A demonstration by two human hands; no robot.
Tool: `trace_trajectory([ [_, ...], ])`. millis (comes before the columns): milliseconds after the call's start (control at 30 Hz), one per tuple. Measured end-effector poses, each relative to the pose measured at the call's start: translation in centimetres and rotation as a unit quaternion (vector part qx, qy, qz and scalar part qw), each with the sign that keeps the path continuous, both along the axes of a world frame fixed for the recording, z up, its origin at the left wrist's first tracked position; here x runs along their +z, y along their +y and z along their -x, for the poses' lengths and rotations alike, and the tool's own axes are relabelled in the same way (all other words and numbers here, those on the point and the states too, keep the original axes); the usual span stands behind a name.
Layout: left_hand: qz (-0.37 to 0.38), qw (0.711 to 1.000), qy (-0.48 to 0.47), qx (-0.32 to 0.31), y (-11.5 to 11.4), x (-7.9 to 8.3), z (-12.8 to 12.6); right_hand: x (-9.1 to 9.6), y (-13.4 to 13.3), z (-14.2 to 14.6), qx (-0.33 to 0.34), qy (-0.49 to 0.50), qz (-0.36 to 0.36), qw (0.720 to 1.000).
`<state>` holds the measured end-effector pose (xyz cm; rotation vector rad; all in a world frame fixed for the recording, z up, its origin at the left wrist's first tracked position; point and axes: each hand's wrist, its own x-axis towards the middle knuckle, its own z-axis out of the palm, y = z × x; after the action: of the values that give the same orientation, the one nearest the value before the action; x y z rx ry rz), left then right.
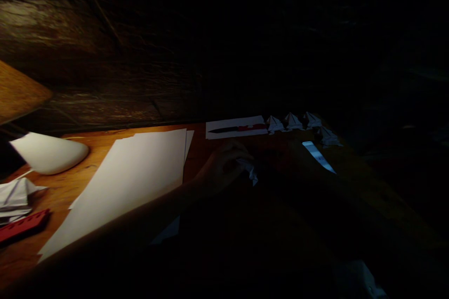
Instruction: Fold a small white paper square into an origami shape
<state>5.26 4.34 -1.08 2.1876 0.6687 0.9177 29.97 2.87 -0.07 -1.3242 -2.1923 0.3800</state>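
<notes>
My left hand (223,166) is over the dim middle of the table, its fingers closed on a small folded paper piece (249,171) with pointed ends. My right hand (282,161) is almost lost in the shadow just right of that piece; its fingers cannot be made out. Behind the hands, a knife (238,128) with a dark blade and red handle lies on a white paper sheet (212,126). Beside the knife's handle stand several folded paper figures (293,121). A bright bluish strip (318,156), perhaps a lit screen, shows beyond my right forearm.
A stack of white paper (140,168) lies left of my hands, partly under my left forearm. At the far left are a lamp's white base (52,153) and orange shade (21,93), folded paper (16,198) and a red notched object (24,226). A rough wall (87,65) rises behind.
</notes>
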Motion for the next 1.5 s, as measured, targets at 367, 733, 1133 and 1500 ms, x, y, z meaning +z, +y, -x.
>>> trace_trajectory([
  [367,-0.11,0.985,0.1,-0.09,-0.5,-0.7,-0.2,0.3,-0.2,0.0,-0.014,-0.05,0.022,0.998],
  [733,-0.116,0.982,0.138,-0.058,-0.8,0.1,0.0,1.0,-0.6,0.0,0.029,-0.105,0.074,0.991],
  [1133,-0.129,0.978,0.156,-0.057,-0.8,-0.4,-0.2,-1.1,0.3,-0.3,0.081,-0.045,0.063,0.994],
  [1500,-0.164,0.972,0.15,-0.078,-0.7,-0.6,-0.2,-0.4,0.2,-0.6,0.077,-0.039,0.091,0.992],
])
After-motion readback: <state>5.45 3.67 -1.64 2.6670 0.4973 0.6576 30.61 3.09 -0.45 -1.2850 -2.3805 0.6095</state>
